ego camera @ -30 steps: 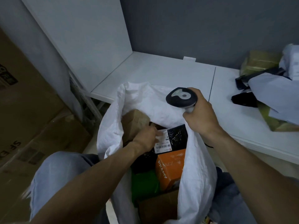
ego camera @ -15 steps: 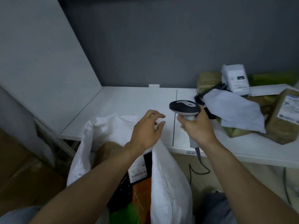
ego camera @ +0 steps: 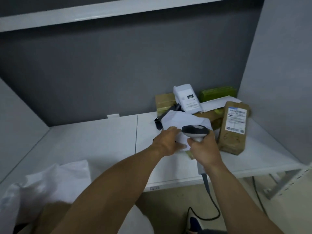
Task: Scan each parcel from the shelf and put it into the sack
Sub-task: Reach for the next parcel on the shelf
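Backed by a grey wall (ego camera: 118, 73), a white shelf (ego camera: 94, 141) is seen from above, with an upper board (ego camera: 118, 10) overhead. At centre, the fingers of the right hand (ego camera: 205, 152) are wrapped around the handle of a grey-and-black scanner (ego camera: 195, 130), whose head is held over the shelf. Just left of the scanner, the left hand (ego camera: 166, 143) is laid on the near edge of a white mailer (ego camera: 184, 120), the thumb spread beneath; whether the mailer is gripped cannot be told.

Behind the scanner, parcels are piled against the wall: a white box (ego camera: 186, 98), a taped brown packet (ego camera: 164, 102), a green packet (ego camera: 217, 93) and a black item (ego camera: 162, 120), each partly hidden. Right of the scanner, a brown parcel (ego camera: 233, 141) is stood on end; its label (ego camera: 236, 121) is printed in blue and black but is too blurred to be read. A cable (ego camera: 212, 203) is trailed down from the scanner towards the floor. Well below and left of the scanner, the white sack (ego camera: 50, 179) is cut off by the frame's edge. A small tag (ego camera: 154, 188) on the shelf's front lip cannot be read.
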